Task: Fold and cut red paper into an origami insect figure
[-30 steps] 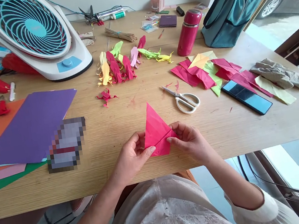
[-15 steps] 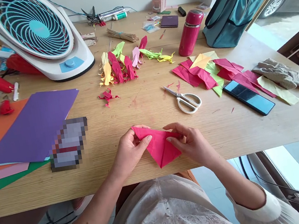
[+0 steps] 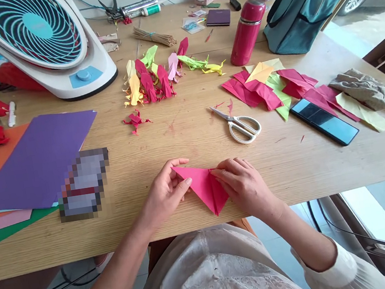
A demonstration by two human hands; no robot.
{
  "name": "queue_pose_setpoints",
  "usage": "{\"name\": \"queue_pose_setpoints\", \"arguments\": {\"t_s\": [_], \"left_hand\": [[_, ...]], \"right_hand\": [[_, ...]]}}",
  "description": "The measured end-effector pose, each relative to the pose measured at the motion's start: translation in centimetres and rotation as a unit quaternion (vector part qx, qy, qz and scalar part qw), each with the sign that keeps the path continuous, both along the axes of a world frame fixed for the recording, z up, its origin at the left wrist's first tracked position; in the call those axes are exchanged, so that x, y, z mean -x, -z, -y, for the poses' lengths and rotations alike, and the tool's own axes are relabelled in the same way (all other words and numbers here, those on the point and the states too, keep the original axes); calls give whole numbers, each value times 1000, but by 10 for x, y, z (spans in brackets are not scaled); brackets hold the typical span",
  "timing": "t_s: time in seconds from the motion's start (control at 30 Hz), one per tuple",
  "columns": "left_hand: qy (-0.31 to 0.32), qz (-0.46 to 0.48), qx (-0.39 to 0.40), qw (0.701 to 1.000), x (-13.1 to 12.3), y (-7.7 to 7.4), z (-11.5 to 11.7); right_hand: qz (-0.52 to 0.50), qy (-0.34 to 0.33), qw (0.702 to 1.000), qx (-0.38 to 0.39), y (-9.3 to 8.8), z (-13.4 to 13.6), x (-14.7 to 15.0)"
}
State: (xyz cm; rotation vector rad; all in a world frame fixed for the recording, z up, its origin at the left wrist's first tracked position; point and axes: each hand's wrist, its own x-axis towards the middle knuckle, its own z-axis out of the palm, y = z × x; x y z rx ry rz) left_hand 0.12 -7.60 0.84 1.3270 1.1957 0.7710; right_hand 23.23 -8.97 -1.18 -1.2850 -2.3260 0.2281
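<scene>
A folded pink-red sheet of origami paper (image 3: pixel 202 189) is held over the table's front edge, its point toward me and a crease down its right part. My left hand (image 3: pixel 168 189) grips the left corner, thumb on top and fingers behind. My right hand (image 3: pixel 244 185) pinches the upper edge by the crease and covers the right corner. Beyond them lie white-handled scissors (image 3: pixel 240 125), slightly spread. A small red folded paper figure (image 3: pixel 135 120) sits farther left, in front of a group of colourful folded figures (image 3: pixel 149 81).
Purple paper (image 3: pixel 39 162) tops a coloured stack at left, with a blurred-out phone-like object (image 3: pixel 84 182) over its edge. A fan (image 3: pixel 55 49) stands behind. To the right are folded papers (image 3: pixel 260 88), a phone (image 3: pixel 325 122), a red flask (image 3: pixel 247 32) and a teal bag (image 3: pixel 305 7).
My right hand has shifted its hold to the paper's upper edge near the crease, fingers closing together. The paper's point has moved slightly right. My left hand keeps the left corner.
</scene>
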Motion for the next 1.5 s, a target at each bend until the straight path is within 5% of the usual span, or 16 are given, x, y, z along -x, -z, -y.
{"name": "queue_pose_setpoints", "arguments": {"t_s": [0.13, 0.4, 0.57, 0.73, 0.8, 0.93, 1.07, 1.3, 1.5], "left_hand": [[68, 42, 13, 997, 12, -3, -7], [208, -91, -199, 953, 6, -11, -55], [314, -51, -115, 941, -6, -9, -78], [202, -8, 21, 979, 1, -13, -85], [204, -30, 66, 976, 5, -20, -86], [280, -254, -81, 922, -5, -32, -75], [316, -421, -204, 826, -31, -34, -61], [407, -433, -217, 775, -47, -37, -74], [419, -443, -231, 758, -59, -40, -80]], "right_hand": [[16, -23, 1000, 10, 2, 1, -4], [20, -32, 999, 17, -1, -1, -4], [34, -34, 999, 13, 1, -1, -5], [47, -34, 998, -6, 3, -1, -5], [51, -27, 998, -12, 4, 1, -3], [48, -21, 998, 17, 3, 10, 5], [51, -43, 995, 69, -4, 22, 7], [-11, -104, 993, 53, -19, 8, -20], [27, -186, 982, 22, -10, -15, -33]]}}
